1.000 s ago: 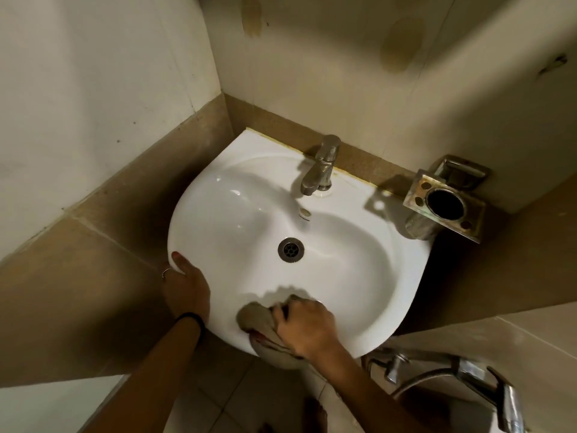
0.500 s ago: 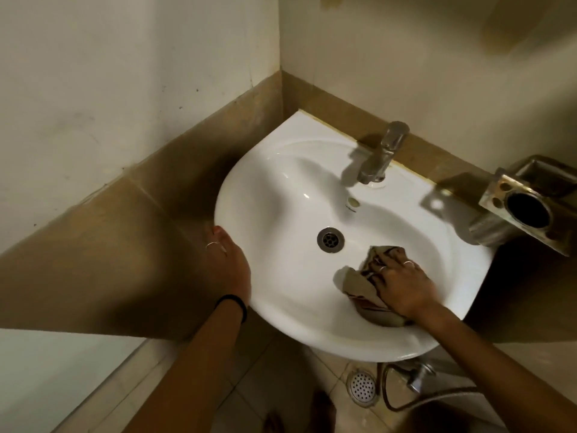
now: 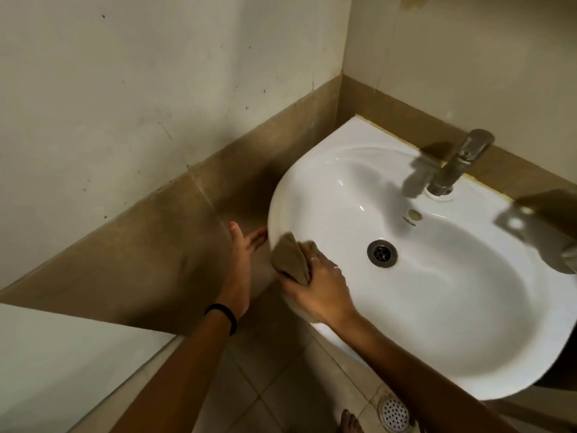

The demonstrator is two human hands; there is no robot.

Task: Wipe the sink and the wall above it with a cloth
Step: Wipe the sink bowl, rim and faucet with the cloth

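A white wall-hung sink [image 3: 443,307] fills the right half of the view, with a round metal drain [image 3: 382,253] in its bowl. My right hand [image 3: 321,289] presses a crumpled tan cloth [image 3: 290,259] against the sink's left rim. Just left of that rim my left hand [image 3: 242,257] is held out with fingers apart and holds nothing; its fingertips reach the sink's outer edge. The wall above the sink [image 3: 468,57] is pale, with a brown tile band below it.
A metal tap [image 3: 452,165] stands at the back of the sink. The left wall [image 3: 125,89] meets the back wall in a corner. A round floor drain [image 3: 394,414] lies under the sink on the tiled floor.
My right hand has swept the cloth from the sink's front rim, through the bowl, to the left rim. My left hand has come off the rim. The view has swung left.
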